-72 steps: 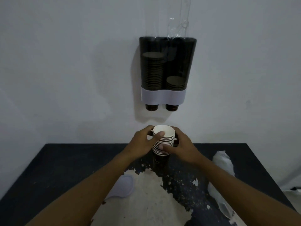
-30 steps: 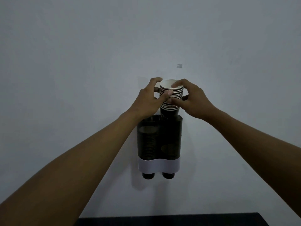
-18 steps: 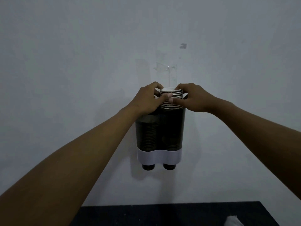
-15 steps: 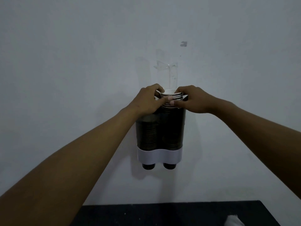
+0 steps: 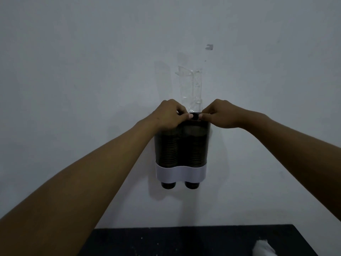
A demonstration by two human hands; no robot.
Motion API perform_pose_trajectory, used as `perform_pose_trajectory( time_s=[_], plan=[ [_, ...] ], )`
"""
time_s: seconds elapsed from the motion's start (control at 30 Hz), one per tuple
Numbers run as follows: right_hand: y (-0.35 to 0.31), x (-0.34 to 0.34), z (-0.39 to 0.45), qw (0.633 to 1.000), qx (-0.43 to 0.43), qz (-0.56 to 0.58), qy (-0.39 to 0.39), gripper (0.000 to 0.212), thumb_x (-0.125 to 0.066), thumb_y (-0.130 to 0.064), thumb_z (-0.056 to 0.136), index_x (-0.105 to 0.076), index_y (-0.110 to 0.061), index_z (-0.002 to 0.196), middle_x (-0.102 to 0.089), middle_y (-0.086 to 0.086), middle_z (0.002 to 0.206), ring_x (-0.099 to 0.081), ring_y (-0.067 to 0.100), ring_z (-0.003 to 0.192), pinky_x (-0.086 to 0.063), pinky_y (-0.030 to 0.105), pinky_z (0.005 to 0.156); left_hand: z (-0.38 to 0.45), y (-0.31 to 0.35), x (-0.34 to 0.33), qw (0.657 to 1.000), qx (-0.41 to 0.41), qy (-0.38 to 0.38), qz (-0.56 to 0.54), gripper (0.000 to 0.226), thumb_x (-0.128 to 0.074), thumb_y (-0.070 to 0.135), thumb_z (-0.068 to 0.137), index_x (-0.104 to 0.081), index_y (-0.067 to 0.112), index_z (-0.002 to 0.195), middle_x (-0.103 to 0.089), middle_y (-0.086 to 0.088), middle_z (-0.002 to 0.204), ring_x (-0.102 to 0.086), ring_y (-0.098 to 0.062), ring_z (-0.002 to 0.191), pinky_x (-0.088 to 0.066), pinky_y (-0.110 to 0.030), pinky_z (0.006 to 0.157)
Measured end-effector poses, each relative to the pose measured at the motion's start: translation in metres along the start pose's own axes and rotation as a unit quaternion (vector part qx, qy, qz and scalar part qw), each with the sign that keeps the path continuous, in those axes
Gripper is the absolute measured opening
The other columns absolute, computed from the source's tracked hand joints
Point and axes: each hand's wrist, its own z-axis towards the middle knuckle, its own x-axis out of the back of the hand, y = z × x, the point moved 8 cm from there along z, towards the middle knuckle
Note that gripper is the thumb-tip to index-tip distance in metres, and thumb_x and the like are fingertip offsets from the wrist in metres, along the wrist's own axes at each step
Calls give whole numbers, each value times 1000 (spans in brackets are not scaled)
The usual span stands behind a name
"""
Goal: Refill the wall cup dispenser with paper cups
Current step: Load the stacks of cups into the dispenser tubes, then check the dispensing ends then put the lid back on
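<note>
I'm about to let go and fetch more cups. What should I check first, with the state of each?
1. Right tube of the dispenser filled near the top: ok.
2. Left tube filled: cannot tell, the left hand covers its top.
3. New cups seated below the rim: ok.
4. Right hand clear of the cups: cannot tell, its fingers curl at the rim.
5. Bottom cups poking out of the white band: ok.

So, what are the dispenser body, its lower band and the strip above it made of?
Dispenser body: likely dark tinted clear plastic, since the ribbed cup stacks show through. Lower band: matte white, plastic or paper, unclear. Strip: probably glossy clear tape or film, wrinkled and glinting.
</note>
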Motion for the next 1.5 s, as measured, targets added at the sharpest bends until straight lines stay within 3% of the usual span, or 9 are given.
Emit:
perform_pose_trajectory(
  time_s=[0.07,0.13,0.3,0.5,0.6,0.7,1.1,1.3,1.5],
  plan=[
    [-1,4,-2,1000,13,-12,21,26,-52,-32,95,-72,-20,106,-68,4,103,-58,19,97,-39,26,76,-2,2,3,1000,-4,8,2,23,-63,37,89,-76,18,90,-62,5,79,-53,-4,72,-36,-13,60],
    [-2,9,-6,998,24,-6,51,20,-57,-31,92,-73,-22,100,-67,4,104,-57,21,104,-38,27,80,-7,4,6,1000,-8,20,6,23,-64,37,88,-75,18,91,-63,5,81,-55,-8,77,-38,-16,63],
    [-17,18,-22,992,55,26,113,16,-62,-27,90,-73,-17,95,-66,-5,91,-60,15,87,-40,19,65,-27,16,21,997,-22,68,3,20,-64,36,88,-72,18,90,-61,7,89,-56,-3,74,-37,-13,64],
    [-38,11,-50,987,73,54,131,14,-62,-23,89,-72,-13,91,-71,3,87,-61,16,80,-44,15,66,-66,22,32,996,-16,75,-39,17,-65,31,88,-73,15,90,-68,5,86,-61,-7,78,-41,-10,66],
    [-46,-3,-66,987,78,72,124,10,-63,-20,88,-71,-15,86,-69,2,82,-62,17,79,-49,25,71,-89,14,23,997,0,56,-60,14,-66,29,88,-72,17,90,-70,5,88,-62,-7,82,-43,-11,69],
    [-45,-25,-79,987,71,89,114,8,-64,-21,87,-68,-20,81,-66,-7,76,-60,10,74,-45,15,66,-113,3,5,996,18,39,-79,16,-65,30,88,-73,16,91,-70,5,89,-63,-4,82,-44,-11,69],
    [-8,-146,-132,986,-1,162,31,14,-61,-24,90,-70,-14,84,-68,-4,81,-63,12,76,-53,27,73,-206,-56,-91,979,131,-43,-150,14,-66,28,88,-72,15,85,-67,8,80,-58,-2,69,-45,-18,67],
    [23,-188,-147,980,-63,188,4,7,-60,-24,91,-65,-21,95,-66,-5,90,-63,13,78,-49,21,71,-237,-89,-129,967,195,-69,-151,18,-65,30,88,-70,13,88,-65,12,81,-58,1,73,-42,-11,65],
    [55,-202,-141,966,-160,202,-9,45,-64,-31,89,-45,-16,128,-58,3,114,-60,18,87,-44,26,74,-221,-110,-133,951,245,-40,-184,29,-68,30,85,-62,13,108,-66,-1,98,-61,-13,90,-43,-14,71]
  ],
)
